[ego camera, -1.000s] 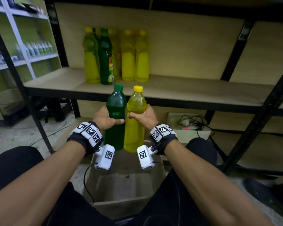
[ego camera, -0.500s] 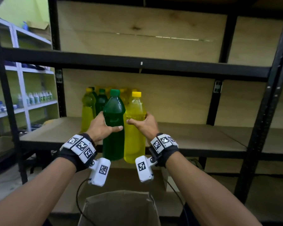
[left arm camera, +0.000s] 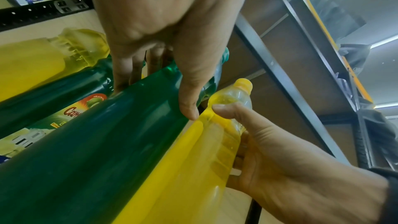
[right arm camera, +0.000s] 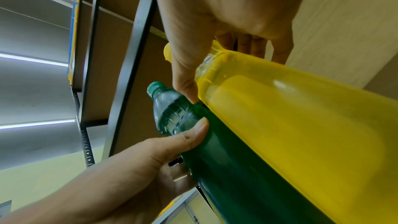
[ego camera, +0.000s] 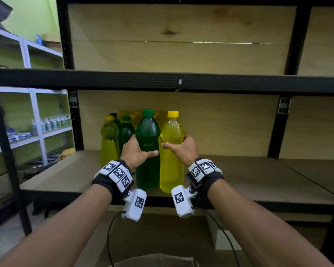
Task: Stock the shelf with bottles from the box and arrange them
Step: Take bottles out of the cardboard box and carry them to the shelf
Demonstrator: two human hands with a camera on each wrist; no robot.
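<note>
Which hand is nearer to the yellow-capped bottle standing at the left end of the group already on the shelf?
Left. The left hand, gripping the green bottle, is just right of that yellow-capped bottle. The right hand holds the yellow bottle farther right.

Storage room surroundings: a second white rack, green wall and cables.

A white shelving unit point(ego camera: 35, 112) stands off to the left against a light green wall point(ego camera: 33, 18); one of its levels carries a row of small white bottles point(ego camera: 52, 122), and blue packets point(ego camera: 17, 136) lie on the level just below and to their left. A blue object point(ego camera: 39, 40) sits on its upper level beside a brown carton point(ego camera: 51, 40). Two black cables point(ego camera: 110, 236) hang down from the white wrist cameras point(ego camera: 135, 204). Low on the right, a white block point(ego camera: 223, 239) rests on the surface beneath. In the right wrist view, long ceiling lights point(right arm camera: 34, 60) glow overhead.
</note>
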